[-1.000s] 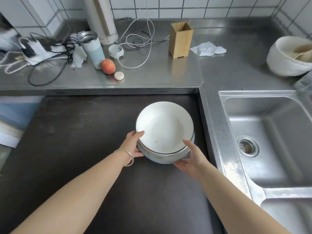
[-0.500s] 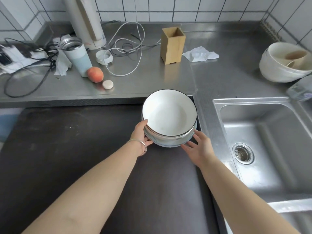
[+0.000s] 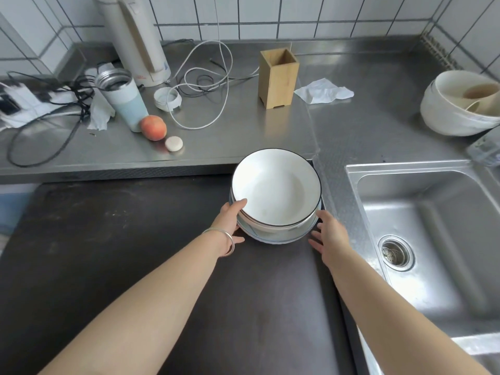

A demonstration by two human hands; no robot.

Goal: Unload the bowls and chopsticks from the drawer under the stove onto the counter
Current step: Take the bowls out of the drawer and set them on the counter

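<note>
Left hand (image 3: 230,221), wearing a thin silver bangle, grips the near-left rim of the stack of white black-rimmed ceramic bowls (image 3: 276,190) at frame centre. Right hand (image 3: 328,235) is open, fingers spread, just beside the stack's lower right; contact cannot be confirmed. The stack sits at the dark matte surface's (image 3: 135,239) far right corner, beside the stainless steel counter (image 3: 365,125). Top bowl holds nothing. Open dark surface extends leftward; the steel sink (image 3: 433,226) lies right.

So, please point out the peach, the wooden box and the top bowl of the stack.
peach (image 3: 153,127), head view, middle of its skin.
wooden box (image 3: 278,86), head view, front wall.
top bowl (image 3: 276,186), head view, inner white bottom.
</note>
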